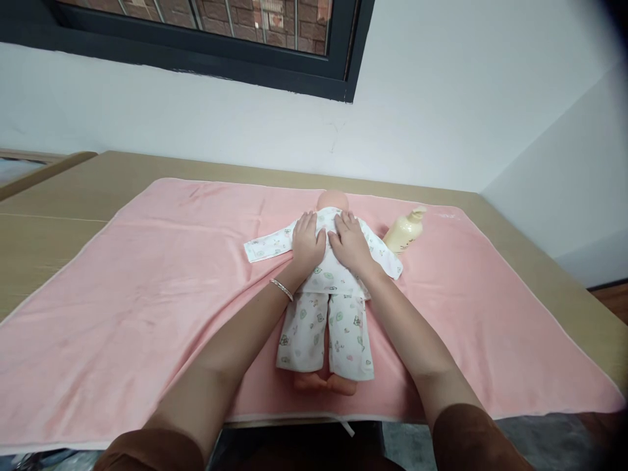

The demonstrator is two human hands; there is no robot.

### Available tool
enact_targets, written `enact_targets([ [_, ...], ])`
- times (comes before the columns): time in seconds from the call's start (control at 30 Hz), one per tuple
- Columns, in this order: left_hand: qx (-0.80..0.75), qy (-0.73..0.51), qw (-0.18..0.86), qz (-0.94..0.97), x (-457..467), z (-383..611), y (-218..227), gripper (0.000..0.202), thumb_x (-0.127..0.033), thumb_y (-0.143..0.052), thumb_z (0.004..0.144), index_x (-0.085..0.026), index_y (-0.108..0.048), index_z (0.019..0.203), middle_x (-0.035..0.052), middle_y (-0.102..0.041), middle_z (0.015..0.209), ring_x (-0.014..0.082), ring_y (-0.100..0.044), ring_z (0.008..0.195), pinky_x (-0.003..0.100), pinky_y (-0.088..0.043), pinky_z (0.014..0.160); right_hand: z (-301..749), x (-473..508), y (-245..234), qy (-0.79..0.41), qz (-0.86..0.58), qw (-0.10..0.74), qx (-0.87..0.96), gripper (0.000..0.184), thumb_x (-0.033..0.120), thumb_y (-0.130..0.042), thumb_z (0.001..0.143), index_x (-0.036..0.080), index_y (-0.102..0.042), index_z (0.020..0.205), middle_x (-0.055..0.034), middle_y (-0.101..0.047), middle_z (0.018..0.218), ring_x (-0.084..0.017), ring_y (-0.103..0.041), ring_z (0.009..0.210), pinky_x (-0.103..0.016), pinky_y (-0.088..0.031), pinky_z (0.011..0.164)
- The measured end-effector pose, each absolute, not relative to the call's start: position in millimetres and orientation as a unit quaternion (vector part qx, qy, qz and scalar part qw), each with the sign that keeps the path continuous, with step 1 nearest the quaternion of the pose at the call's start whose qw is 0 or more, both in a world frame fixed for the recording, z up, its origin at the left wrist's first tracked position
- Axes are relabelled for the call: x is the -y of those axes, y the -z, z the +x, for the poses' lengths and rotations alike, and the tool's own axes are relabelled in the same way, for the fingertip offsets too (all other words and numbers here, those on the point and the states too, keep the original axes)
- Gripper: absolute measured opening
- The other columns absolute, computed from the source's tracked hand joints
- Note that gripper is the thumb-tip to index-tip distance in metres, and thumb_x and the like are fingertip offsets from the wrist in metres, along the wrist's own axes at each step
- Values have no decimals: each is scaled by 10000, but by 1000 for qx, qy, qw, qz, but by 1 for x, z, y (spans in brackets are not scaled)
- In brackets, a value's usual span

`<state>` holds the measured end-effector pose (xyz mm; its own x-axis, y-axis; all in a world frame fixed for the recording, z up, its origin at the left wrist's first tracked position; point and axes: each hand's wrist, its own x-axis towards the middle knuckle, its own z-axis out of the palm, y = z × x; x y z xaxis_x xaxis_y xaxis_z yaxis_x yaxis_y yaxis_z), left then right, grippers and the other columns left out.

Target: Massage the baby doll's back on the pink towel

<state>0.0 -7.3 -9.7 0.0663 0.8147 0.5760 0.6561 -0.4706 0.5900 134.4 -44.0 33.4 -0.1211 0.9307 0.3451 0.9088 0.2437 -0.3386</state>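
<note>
A baby doll (324, 297) in white printed pyjamas lies lengthwise on a pink towel (147, 281), head away from me and feet toward me. My left hand (307, 241) lies flat on the doll's upper body, left side, fingers stretched out. My right hand (349, 241) lies flat beside it on the right side, fingers also stretched. The two hands almost touch at the thumbs. A silver bracelet (281, 288) circles my left wrist. Neither hand holds anything.
A cream pump bottle (404, 232) lies on the towel just right of the doll's shoulder. The towel covers a wooden table (59, 196) set against a white wall, with a dark-framed window above. The table's near edge runs under my forearms.
</note>
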Motion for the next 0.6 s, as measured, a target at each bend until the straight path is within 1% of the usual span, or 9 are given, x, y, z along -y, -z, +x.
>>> enact_targets([
  [0.1,-506,-459,88,725,8,0,10,498,-299,-428,922,-125,-524,1378,140,-528,1483,282,-420,1445,508,-325,1238,133,45,-35,-9,-625,272,732,583,308,-365,988,31,-391,1501,-206,-292,1603,-314,-173,1530,-500,-178,1242],
  [0.2,-502,-464,86,725,7,0,10,483,-302,-445,914,-154,-543,1363,121,-546,1469,279,-438,1432,517,-346,1225,131,45,-33,-18,-626,250,739,576,306,-352,992,37,-397,1499,-197,-306,1599,-317,-187,1525,-516,-179,1238],
  [0.3,-502,-460,83,728,7,0,10,482,-292,-451,906,-144,-550,1354,126,-552,1462,279,-441,1430,511,-350,1222,132,44,-32,-25,-621,230,749,560,317,-356,996,44,-442,1477,-192,-343,1583,-335,-204,1517,-526,-187,1232],
  [0.4,-500,-453,84,733,8,0,9,488,-297,-457,906,-122,-546,1353,144,-542,1469,279,-434,1436,503,-339,1228,135,45,-35,-2,-617,260,743,547,306,-369,993,53,-453,1471,-181,-354,1580,-322,-197,1521,-504,-188,1236],
  [0.47,-490,-450,77,742,9,0,8,490,-316,-470,906,-129,-544,1353,146,-537,1474,279,-425,1443,509,-325,1232,137,45,-35,10,-618,275,736,534,289,-364,993,61,-460,1466,-173,-350,1584,-302,-201,1523,-495,-184,1239],
  [0.6,-475,-443,58,758,9,-1,7,496,-356,-508,899,-169,-540,1357,129,-535,1481,284,-398,1463,532,-287,1241,138,41,-29,-21,-623,245,742,518,267,-340,998,78,-473,1462,-162,-362,1580,-293,-251,1508,-501,-206,1230],
])
